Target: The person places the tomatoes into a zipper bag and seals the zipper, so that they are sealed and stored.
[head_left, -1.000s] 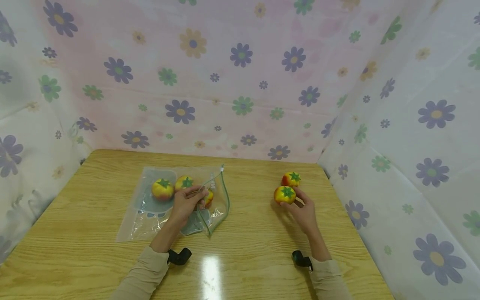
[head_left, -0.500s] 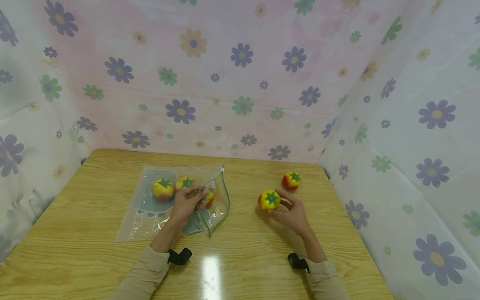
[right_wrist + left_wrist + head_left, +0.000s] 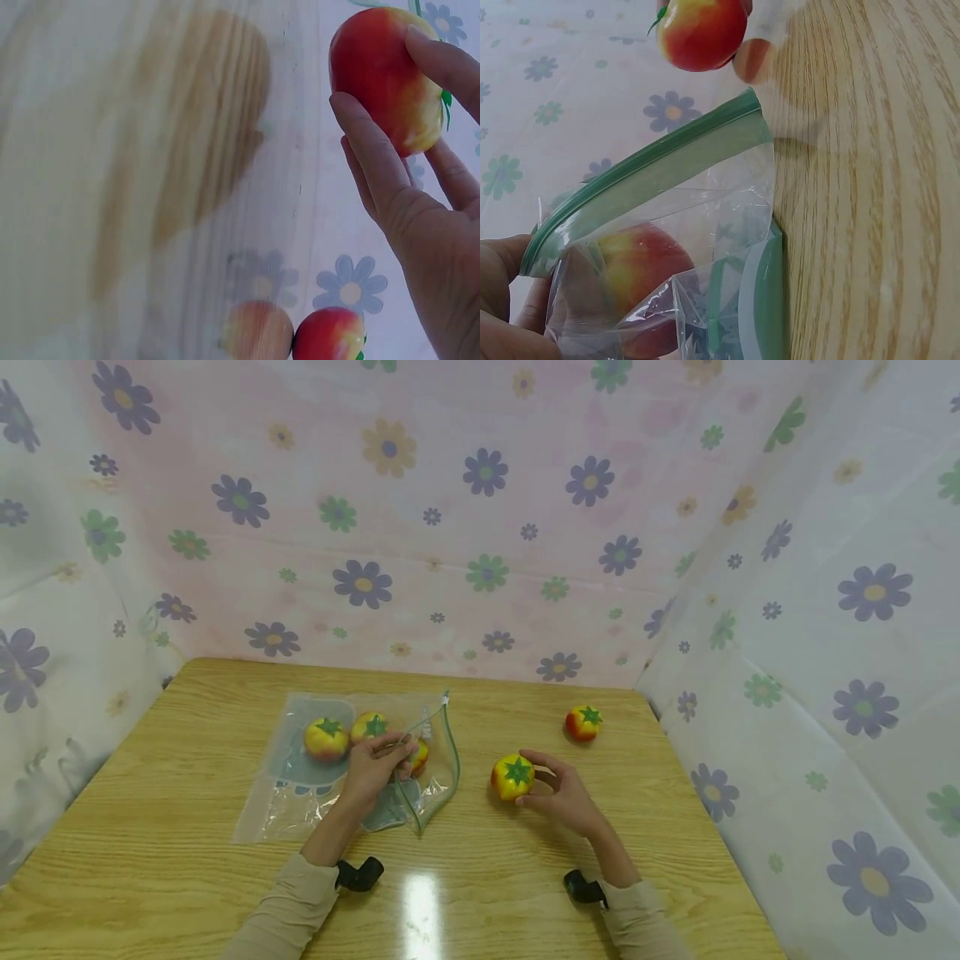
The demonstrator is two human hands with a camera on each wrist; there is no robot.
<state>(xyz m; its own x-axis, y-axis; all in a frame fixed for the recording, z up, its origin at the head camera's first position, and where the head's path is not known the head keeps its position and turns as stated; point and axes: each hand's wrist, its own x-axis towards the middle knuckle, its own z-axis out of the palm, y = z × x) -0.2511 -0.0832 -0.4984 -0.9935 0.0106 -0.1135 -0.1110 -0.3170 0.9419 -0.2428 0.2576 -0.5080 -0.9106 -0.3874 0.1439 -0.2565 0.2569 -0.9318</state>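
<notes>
My left hand (image 3: 372,768) pinches the green zip edge of a clear zip bag (image 3: 649,184) and holds its mouth raised, facing right. Inside the bag a red-and-yellow tomato with a green leafy top (image 3: 326,740) lies at the left. A second bagged tomato (image 3: 368,724) sits beyond the hand, and a third tomato (image 3: 641,277) is near the mouth, partly hidden by the fingers in the head view. With fingertips and thumb my right hand (image 3: 561,792) grips another tomato (image 3: 513,777), just right of the bag's mouth and above the table.
One loose tomato (image 3: 582,723) rests on the wooden table (image 3: 495,877) at the back right. Flowered cloth (image 3: 420,527) closes off the back and both sides. Black wrist cameras (image 3: 360,874) sit at both cuffs.
My right hand has carried its tomato leftward and slightly nearer to me, away from the loose tomato and toward the bag. The left hand and the bag have stayed in place.
</notes>
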